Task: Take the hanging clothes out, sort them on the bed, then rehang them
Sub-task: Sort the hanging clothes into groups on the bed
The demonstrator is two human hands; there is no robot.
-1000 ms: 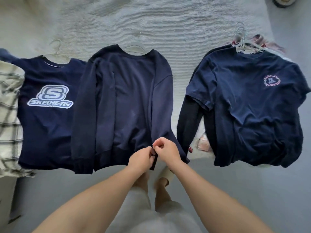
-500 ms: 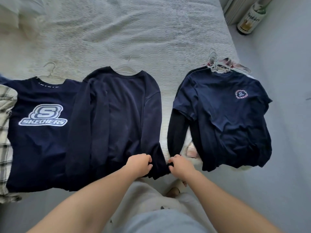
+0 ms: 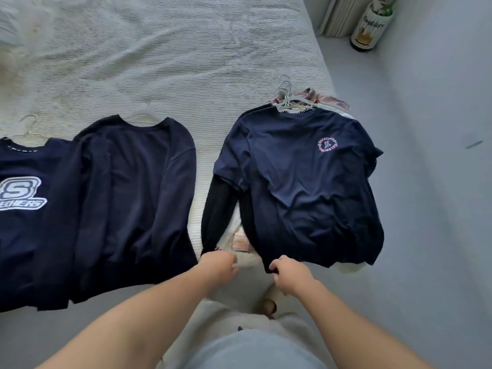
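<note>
A navy sweatshirt (image 3: 133, 198) on a white hanger lies flat on the bed (image 3: 165, 62). Left of it is a navy Skechers T-shirt (image 3: 18, 209). To the right, a pile of hung clothes is topped by a navy T-shirt with a round pink logo (image 3: 306, 187). A black long sleeve (image 3: 217, 209) sticks out under it. My right hand (image 3: 291, 274) pinches the navy T-shirt's bottom hem. With its fingers curled, my left hand (image 3: 219, 265) is at the black sleeve's cuff. Blur hides whether it holds the cuff.
Several white hangers (image 3: 287, 98) bunch at the top of the right pile, near the bed's right edge. A bottle (image 3: 371, 25) stands on the grey floor (image 3: 426, 209) at the far right beside a radiator. My legs are against the bed's near edge.
Both hands let go of the navy sweatshirt's hem and moved right to the pile. The view swung right, so the plaid garment at far left is out of sight.
</note>
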